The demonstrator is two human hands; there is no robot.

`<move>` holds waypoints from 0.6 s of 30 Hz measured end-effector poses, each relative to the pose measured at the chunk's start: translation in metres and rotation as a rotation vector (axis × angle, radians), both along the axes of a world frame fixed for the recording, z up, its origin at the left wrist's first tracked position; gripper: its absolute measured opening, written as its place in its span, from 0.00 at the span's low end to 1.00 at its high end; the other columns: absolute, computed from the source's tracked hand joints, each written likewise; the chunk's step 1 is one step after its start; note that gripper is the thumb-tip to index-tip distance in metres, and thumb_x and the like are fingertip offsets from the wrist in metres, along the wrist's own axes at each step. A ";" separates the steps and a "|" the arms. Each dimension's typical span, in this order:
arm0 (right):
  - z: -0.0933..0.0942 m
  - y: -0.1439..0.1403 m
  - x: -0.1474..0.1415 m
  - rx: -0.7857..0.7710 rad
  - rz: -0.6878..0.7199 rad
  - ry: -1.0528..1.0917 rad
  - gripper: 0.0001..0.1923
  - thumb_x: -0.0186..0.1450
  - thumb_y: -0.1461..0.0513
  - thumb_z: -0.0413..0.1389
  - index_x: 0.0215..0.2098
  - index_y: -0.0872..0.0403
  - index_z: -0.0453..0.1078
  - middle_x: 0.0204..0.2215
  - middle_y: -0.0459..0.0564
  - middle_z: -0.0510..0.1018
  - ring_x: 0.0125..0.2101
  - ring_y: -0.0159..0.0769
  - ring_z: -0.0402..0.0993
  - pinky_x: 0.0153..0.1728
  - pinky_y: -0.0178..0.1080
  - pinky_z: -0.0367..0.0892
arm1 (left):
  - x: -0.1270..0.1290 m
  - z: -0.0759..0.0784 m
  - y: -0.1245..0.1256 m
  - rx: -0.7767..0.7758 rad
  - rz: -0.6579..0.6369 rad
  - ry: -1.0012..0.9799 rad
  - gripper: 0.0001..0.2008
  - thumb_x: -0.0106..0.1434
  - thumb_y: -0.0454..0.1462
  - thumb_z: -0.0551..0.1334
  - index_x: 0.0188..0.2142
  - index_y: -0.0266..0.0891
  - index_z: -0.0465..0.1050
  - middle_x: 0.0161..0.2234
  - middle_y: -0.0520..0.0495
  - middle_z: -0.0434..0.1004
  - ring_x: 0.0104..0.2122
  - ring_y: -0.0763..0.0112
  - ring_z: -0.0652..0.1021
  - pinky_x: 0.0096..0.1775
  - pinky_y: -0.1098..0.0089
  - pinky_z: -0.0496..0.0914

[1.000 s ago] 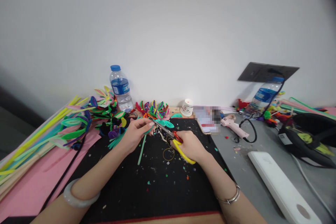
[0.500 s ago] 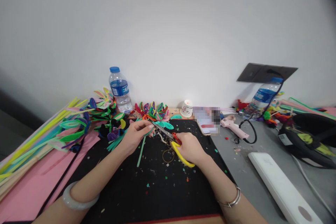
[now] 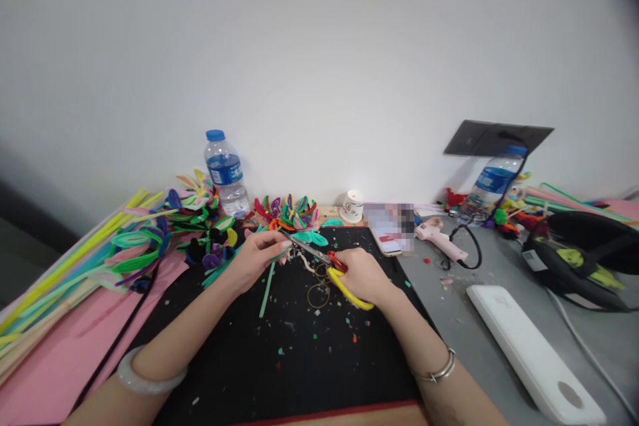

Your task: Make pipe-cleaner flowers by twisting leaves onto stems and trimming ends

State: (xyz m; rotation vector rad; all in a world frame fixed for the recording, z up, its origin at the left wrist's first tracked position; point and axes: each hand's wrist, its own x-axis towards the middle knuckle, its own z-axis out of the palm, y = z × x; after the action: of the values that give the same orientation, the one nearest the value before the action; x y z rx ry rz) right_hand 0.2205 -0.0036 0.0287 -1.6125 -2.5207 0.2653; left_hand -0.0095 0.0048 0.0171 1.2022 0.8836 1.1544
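- Left hand [image 3: 254, 256] pinched on a green pipe cleaner [image 3: 267, 286], near the top end; rest of the stem slanting down over the black mat [image 3: 309, 366]
- Right hand [image 3: 364, 276] clenched through the yellow handles of the scissors [image 3: 327, 265], blade tips up against the pinched stem
- Just behind the hands: a heap of looped pipe-cleaner flowers [image 3: 292, 213], close to the blades
- Thin wire ring [image 3: 318, 295] flat on the mat between the wrists, among coloured scraps
- Left of the mat: long pipe cleaners [image 3: 64, 273] on pink paper [image 3: 74, 353], water bottle [image 3: 225, 173] by the wall
- Right of the mat: phone [image 3: 389, 239], pink glue gun [image 3: 442, 239], white power strip [image 3: 529, 353], second bottle [image 3: 492, 186]
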 end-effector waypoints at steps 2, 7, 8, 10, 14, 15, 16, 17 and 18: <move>0.000 0.001 0.003 0.024 0.019 0.016 0.12 0.58 0.54 0.54 0.24 0.54 0.67 0.22 0.46 0.72 0.23 0.30 0.63 0.22 0.33 0.46 | -0.003 -0.003 0.003 0.061 -0.009 0.104 0.09 0.54 0.39 0.64 0.23 0.34 0.71 0.20 0.53 0.70 0.21 0.77 0.68 0.27 0.75 0.62; 0.000 0.002 0.005 0.038 0.035 0.034 0.19 0.55 0.46 0.55 0.27 0.53 0.66 0.24 0.46 0.72 0.24 0.32 0.65 0.22 0.32 0.46 | -0.006 -0.004 0.004 0.178 -0.006 0.318 0.11 0.57 0.40 0.61 0.25 0.34 0.72 0.21 0.52 0.71 0.22 0.74 0.69 0.29 0.73 0.63; 0.000 0.001 0.005 0.035 0.033 0.035 0.19 0.55 0.46 0.55 0.27 0.53 0.66 0.24 0.46 0.72 0.24 0.32 0.66 0.22 0.32 0.46 | -0.005 -0.004 0.004 0.187 -0.011 0.333 0.10 0.57 0.40 0.61 0.25 0.34 0.72 0.21 0.52 0.71 0.23 0.74 0.70 0.29 0.73 0.64; 0.001 0.000 0.004 0.031 0.029 0.035 0.20 0.55 0.45 0.54 0.28 0.53 0.66 0.25 0.46 0.73 0.25 0.33 0.66 0.22 0.33 0.46 | -0.004 -0.003 0.003 0.206 -0.021 0.350 0.10 0.57 0.40 0.61 0.24 0.34 0.71 0.21 0.51 0.71 0.23 0.74 0.70 0.29 0.73 0.64; 0.001 -0.001 0.003 0.041 0.018 0.021 0.22 0.55 0.43 0.53 0.25 0.53 0.66 0.23 0.46 0.72 0.25 0.33 0.67 0.22 0.33 0.46 | -0.003 -0.001 0.004 0.209 -0.032 0.363 0.09 0.56 0.39 0.61 0.25 0.35 0.72 0.21 0.52 0.71 0.22 0.74 0.70 0.29 0.73 0.65; 0.000 0.000 0.004 0.044 0.017 0.014 0.22 0.55 0.43 0.53 0.24 0.53 0.66 0.23 0.46 0.72 0.25 0.33 0.67 0.22 0.33 0.46 | -0.003 -0.001 0.004 0.205 -0.036 0.365 0.09 0.56 0.39 0.62 0.26 0.35 0.72 0.21 0.52 0.71 0.22 0.74 0.70 0.29 0.73 0.65; 0.000 0.000 0.004 0.046 0.015 0.007 0.22 0.55 0.43 0.54 0.24 0.53 0.66 0.23 0.46 0.73 0.25 0.34 0.68 0.22 0.33 0.47 | -0.003 -0.002 0.004 0.201 -0.039 0.367 0.08 0.56 0.39 0.62 0.26 0.34 0.72 0.21 0.52 0.71 0.22 0.74 0.70 0.29 0.73 0.65; -0.001 0.001 0.004 0.048 0.015 -0.002 0.22 0.54 0.43 0.54 0.24 0.54 0.66 0.23 0.46 0.73 0.25 0.34 0.68 0.22 0.33 0.47 | -0.004 -0.002 0.004 0.199 -0.042 0.369 0.08 0.56 0.39 0.62 0.25 0.34 0.72 0.21 0.52 0.71 0.22 0.74 0.70 0.29 0.73 0.65; -0.001 0.001 0.005 0.052 0.014 -0.010 0.22 0.54 0.43 0.54 0.24 0.54 0.67 0.23 0.47 0.73 0.25 0.34 0.68 0.22 0.33 0.47 | -0.004 -0.002 0.004 0.197 -0.043 0.369 0.09 0.56 0.38 0.62 0.25 0.34 0.72 0.21 0.52 0.71 0.22 0.75 0.70 0.29 0.73 0.65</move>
State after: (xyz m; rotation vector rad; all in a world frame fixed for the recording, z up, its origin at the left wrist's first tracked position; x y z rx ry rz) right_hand 0.2253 -0.0023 0.0277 -1.5823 -2.5253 0.1921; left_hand -0.0135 0.0089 0.0154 1.6229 1.0285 1.0180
